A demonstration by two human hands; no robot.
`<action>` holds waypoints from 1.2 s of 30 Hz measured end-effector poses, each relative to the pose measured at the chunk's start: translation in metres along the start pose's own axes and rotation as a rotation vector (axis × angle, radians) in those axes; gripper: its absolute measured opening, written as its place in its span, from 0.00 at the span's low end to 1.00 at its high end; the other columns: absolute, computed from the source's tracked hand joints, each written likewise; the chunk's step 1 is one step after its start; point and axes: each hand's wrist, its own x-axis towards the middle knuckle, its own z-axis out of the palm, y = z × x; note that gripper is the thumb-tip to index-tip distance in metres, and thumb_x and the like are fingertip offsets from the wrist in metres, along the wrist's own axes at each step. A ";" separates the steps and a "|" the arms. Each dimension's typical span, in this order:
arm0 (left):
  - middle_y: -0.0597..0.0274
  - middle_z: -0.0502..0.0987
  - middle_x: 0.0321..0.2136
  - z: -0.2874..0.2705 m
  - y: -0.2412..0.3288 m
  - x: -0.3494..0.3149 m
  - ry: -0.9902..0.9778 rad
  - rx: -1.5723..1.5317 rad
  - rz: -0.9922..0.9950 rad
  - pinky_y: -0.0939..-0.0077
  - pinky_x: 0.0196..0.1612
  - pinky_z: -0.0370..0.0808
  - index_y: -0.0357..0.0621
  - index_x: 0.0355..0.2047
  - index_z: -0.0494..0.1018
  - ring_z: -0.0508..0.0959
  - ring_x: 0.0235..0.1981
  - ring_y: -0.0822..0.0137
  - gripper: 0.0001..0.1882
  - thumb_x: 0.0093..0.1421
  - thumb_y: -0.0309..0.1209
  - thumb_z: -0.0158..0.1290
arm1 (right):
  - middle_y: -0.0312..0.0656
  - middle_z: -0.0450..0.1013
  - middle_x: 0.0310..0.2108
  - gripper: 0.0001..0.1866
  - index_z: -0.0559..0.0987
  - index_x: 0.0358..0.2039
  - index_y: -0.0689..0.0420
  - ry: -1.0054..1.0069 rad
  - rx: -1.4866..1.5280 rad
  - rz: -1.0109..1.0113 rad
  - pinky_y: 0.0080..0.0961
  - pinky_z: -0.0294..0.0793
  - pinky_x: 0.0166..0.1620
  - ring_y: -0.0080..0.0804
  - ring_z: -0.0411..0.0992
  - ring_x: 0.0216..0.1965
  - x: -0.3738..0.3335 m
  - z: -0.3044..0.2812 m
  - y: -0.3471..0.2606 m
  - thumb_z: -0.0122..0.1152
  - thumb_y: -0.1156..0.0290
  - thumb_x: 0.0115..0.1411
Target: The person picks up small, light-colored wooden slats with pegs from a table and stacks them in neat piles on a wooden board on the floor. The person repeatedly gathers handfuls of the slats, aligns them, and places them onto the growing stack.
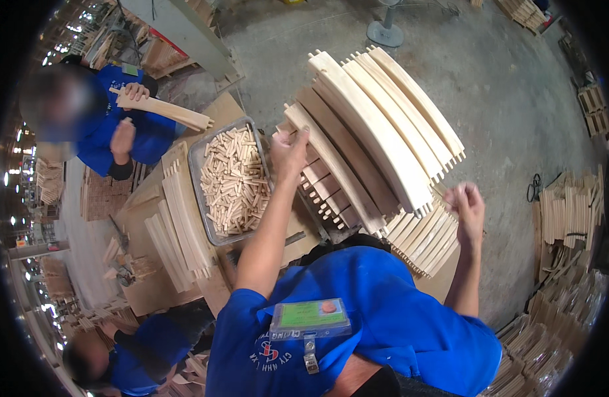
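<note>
My left hand is closed around the upper end of a curved wooden slat, thumb on its face. The slat slants down toward my body, with small dowels sticking out of its ends. Just right of it lie more curved slats, some darker, and a broad pale one, also with dowel pegs at both ends. Off the lower right ends of these slats, my right hand is raised, slightly blurred, its fingers curled together. Whatever it may hold is hidden. A grey plastic bin full of loose wooden dowels stands left of my left forearm.
More slats lie on the table left of the bin. A co-worker at the upper left holds a slat; another person works at the lower left. Below my right hand sits a stack of slats. Bundled wood stands far right.
</note>
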 end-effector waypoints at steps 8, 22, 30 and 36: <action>0.44 0.76 0.63 -0.021 0.028 0.107 -0.337 0.233 0.200 0.64 0.66 0.68 0.28 0.62 0.73 0.73 0.65 0.59 0.39 0.72 0.57 0.50 | 0.53 0.71 0.62 0.46 0.60 0.71 0.68 -0.325 0.411 0.538 0.38 0.82 0.54 0.39 0.74 0.62 -0.109 0.075 0.098 0.75 0.58 0.63; 0.50 0.69 0.69 -0.022 0.015 0.113 -0.500 -0.101 0.139 0.69 0.71 0.63 0.29 0.70 0.64 0.69 0.69 0.61 0.37 0.75 0.49 0.52 | 0.41 0.81 0.44 0.25 0.75 0.56 0.61 -0.209 0.709 0.566 0.29 0.83 0.46 0.31 0.80 0.45 -0.100 0.143 0.091 0.75 0.66 0.64; 0.51 0.76 0.61 -0.035 0.018 0.094 -0.329 -0.252 0.259 0.67 0.69 0.64 0.30 0.64 0.72 0.72 0.63 0.63 0.31 0.75 0.48 0.52 | 0.41 0.80 0.43 0.25 0.74 0.58 0.64 -0.242 0.735 0.477 0.22 0.81 0.40 0.27 0.79 0.41 -0.107 0.148 0.075 0.74 0.71 0.65; 0.53 0.77 0.57 -0.019 0.056 0.086 -0.306 -0.315 0.290 0.69 0.66 0.64 0.31 0.62 0.73 0.73 0.60 0.65 0.30 0.75 0.48 0.53 | 0.41 0.81 0.44 0.25 0.76 0.55 0.64 -0.174 0.699 0.325 0.24 0.82 0.42 0.27 0.80 0.42 -0.115 0.138 0.032 0.76 0.66 0.63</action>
